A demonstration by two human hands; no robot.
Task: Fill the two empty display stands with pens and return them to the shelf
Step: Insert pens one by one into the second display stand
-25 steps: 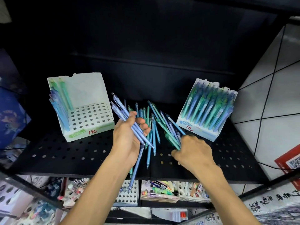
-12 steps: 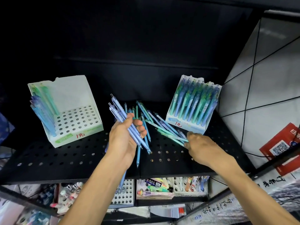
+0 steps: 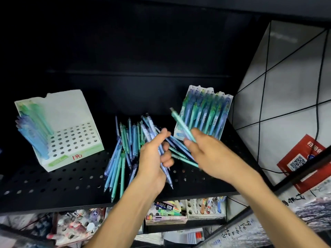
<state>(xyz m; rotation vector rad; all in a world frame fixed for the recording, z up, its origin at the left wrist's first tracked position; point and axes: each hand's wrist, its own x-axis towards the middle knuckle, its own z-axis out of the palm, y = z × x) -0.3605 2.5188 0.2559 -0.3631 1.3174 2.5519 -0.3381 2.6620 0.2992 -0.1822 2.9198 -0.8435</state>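
Left hand (image 3: 152, 158) grips a bundle of blue pens (image 3: 162, 151); right hand (image 3: 206, 151) pinches one green pen (image 3: 180, 123). Loose pens (image 3: 121, 158) lie on the shelf (image 3: 53, 183) between two stands.

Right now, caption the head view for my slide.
Left hand holds a pen bundle; right hand lifts one green pen.

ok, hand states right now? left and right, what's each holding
Left hand: closed round a bundle of blue pens.
Right hand: pinching a single green pen, lifted above the loose pens on the shelf.
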